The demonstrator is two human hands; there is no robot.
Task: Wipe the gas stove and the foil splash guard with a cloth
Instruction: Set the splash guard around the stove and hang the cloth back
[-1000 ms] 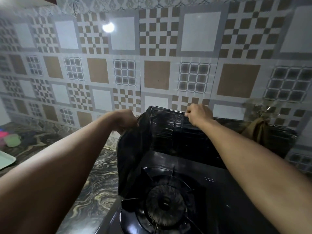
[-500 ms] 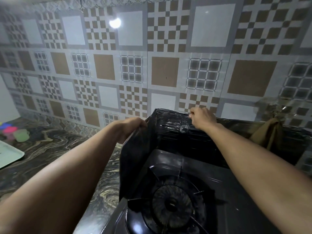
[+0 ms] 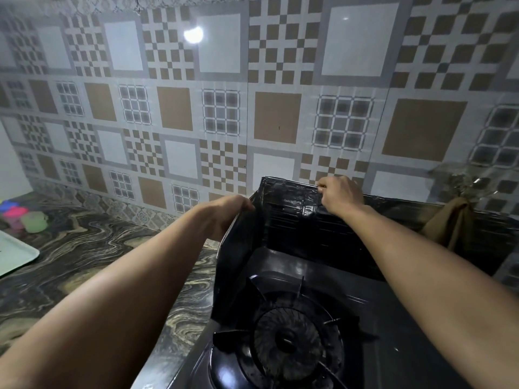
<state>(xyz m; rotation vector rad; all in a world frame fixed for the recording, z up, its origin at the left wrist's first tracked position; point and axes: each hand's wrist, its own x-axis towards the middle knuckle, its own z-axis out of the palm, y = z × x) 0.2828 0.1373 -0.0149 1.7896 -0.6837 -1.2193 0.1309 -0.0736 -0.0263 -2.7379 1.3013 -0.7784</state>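
A black gas stove point(image 3: 373, 318) fills the lower right, with its round burner point(image 3: 286, 341) near the bottom. A dark, crinkled foil splash guard point(image 3: 283, 217) stands around the stove's back and left side. My left hand point(image 3: 224, 214) grips the top edge of the guard's left panel near the corner. My right hand point(image 3: 339, 195) pinches the top edge of the back panel. A brown cloth point(image 3: 452, 223) hangs over the guard's top edge at the right, apart from both hands.
A patterned tile wall point(image 3: 252, 94) rises right behind the guard. The marbled dark countertop point(image 3: 92, 262) stretches left of the stove. On it at the far left lie a pale tray point(image 3: 14, 255) and small coloured containers point(image 3: 25, 219).
Both hands keep hold of the guard's top edge. The view has shifted so the stove and guard sit lower and further right. The left panel stands a little more upright.
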